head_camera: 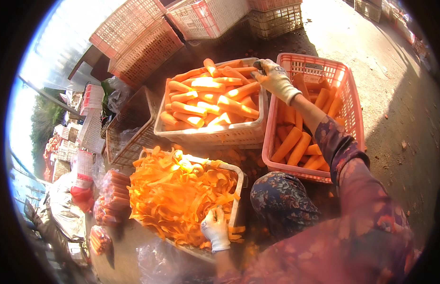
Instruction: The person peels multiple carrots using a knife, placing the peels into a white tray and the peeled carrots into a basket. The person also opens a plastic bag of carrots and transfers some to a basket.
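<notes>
My right hand [275,78], in a white knit glove with dark fingertips, is at the corner of a white plastic crate [209,136] heaped with peeled carrots [207,86]. Its thumb and forefinger are apart, and no object shows between them. Below my right forearm is a red plastic crate [354,117] of carrots [299,147], partly hidden by the arm. My left hand [215,227], gloved too, is over a pale tub [237,177] piled with orange carrot peelings [181,195]. The fingers are curled, and I cannot tell whether anything is in them.
Stacked plastic crates [138,39] stand beyond the peeled carrots. A brown crate [131,120] holding plastic film is to their left. Bagged carrots [115,195] lie beside the peelings, with clear plastic film [163,261] near the tub. My knee [280,200] is between tub and red crate.
</notes>
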`<state>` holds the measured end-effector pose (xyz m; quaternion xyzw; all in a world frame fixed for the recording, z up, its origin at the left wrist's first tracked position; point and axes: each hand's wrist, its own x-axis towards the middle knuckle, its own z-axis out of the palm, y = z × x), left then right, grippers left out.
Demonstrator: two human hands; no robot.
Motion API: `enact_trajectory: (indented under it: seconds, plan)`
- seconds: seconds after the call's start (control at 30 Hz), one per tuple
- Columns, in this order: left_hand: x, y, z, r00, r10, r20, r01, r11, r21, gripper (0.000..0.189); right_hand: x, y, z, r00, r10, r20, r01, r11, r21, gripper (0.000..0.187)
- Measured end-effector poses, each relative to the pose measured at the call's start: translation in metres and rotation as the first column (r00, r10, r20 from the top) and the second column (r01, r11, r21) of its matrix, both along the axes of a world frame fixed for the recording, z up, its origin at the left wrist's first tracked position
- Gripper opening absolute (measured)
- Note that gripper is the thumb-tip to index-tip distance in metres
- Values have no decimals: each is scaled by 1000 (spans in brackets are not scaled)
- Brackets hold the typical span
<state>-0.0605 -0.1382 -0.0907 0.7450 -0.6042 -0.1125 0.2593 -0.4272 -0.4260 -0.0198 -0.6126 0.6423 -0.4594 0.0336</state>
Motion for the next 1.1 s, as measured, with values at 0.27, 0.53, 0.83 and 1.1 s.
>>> enact_trajectory:
  seconds: [0.27,0.53,0.83,1.1]
  plan:
    - [12,-16,-31,993,-37,-109,23,992,-128,21,78,-121,18,992,118,-52,-97,948,303,48]
    - [4,-19,-15,993,-6,-118,2,1000,-28,14,111,-190,-4,946,42,-322,121,875,468,41]
    - [10,-28,-22,996,-6,-87,5,1000,-4,15,81,-231,-37,913,90,398,-210,940,269,29]
    - [16,-24,-26,997,-22,-80,20,999,-30,15,155,-217,-34,907,113,-405,-72,991,115,26]
